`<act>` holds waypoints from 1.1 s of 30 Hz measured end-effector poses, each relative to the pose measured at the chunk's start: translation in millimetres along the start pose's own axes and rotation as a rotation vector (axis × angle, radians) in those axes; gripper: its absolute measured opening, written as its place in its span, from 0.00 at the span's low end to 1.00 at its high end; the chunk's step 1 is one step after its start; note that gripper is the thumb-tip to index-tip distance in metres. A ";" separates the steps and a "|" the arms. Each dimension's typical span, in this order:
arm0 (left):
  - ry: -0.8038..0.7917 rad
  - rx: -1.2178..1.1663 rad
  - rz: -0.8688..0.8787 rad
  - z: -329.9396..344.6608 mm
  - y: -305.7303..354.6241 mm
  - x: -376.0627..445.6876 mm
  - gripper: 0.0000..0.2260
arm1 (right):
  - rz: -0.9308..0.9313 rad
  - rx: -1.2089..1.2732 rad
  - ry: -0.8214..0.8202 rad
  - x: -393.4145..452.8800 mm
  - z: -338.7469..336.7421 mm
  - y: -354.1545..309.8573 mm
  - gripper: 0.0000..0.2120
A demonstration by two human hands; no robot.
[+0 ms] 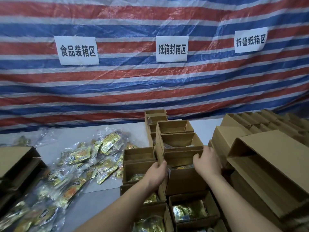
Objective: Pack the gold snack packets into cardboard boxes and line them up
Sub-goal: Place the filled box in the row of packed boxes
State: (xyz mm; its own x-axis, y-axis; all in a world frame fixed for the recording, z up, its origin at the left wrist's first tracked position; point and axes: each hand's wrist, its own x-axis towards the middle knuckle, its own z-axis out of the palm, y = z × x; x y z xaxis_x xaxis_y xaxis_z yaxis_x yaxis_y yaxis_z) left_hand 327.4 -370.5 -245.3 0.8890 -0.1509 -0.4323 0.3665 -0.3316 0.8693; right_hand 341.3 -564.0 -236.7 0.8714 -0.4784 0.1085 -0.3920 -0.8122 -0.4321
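Nearest to you, below the box you are handling, open brown cardboard boxes already loaded with gold packets [189, 212] sit side by side in rows. Your left hand [156, 173] and right hand [207, 162] each have a grip on the open brown cardboard box stacked on top of them [184, 174]: the left fingers curl round its left wall, the right fingers and thumb clasp its far right corner. Gold foil shows inside it, so I judge the filling done and the lining-up step in hand. Your next move calls for sliding or lowering this box square against its neighbours, walls flush, without tipping the upright flaps or crushing the boxes beneath.

Left of the held box, the loose gold foil snack packets in clear plastic bags [80, 166] lie heaped on the grey counter [93, 201], your stock for the coming boxes. Right of it stands a tall pile of flattened brown cardboard box blanks [267, 158]. Just beyond it more open boxes [173, 129] run away in a line; some look unfilled.

Behind everything hangs a red, white and blue striped plastic tarpaulin [150, 84] bearing three white paper signs with black Chinese characters [171, 49]
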 end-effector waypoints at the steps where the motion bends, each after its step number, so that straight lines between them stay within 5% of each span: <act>1: 0.010 0.004 0.034 -7.7 -3.4 -8.7 0.26 | -0.036 0.036 0.034 -7.6 -1.1 -6.1 0.21; 7: 0.139 -0.071 0.065 -65.6 -59.0 -84.8 0.10 | -0.299 0.453 -0.143 -86.0 6.9 -49.5 0.07; 14: 0.490 -0.138 -0.040 -117.1 -139.0 -168.7 0.07 | -0.361 0.540 -0.490 -197.0 72.2 -93.3 0.10; 18: 0.550 -0.104 -0.091 -142.8 -177.6 -205.2 0.07 | -0.321 0.546 -0.697 -238.9 105.4 -105.6 0.10; 26: 0.546 -0.069 -0.069 -186.7 -202.4 -218.1 0.09 | -0.224 0.604 -0.728 -262.3 108.0 -134.8 0.07; 33: 0.515 0.267 0.107 -235.1 -220.7 -232.9 0.13 | -0.154 0.543 -0.676 -297.0 116.3 -131.6 0.13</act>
State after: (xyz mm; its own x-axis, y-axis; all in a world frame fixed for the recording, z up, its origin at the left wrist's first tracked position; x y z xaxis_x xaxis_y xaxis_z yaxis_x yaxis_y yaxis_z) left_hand 104.0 -43.3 -280.2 0.9605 0.2534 -0.1152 0.2449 -0.5727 0.7823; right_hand 168.3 -276.2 -316.2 0.9585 0.0629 -0.2781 -0.2112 -0.4985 -0.8408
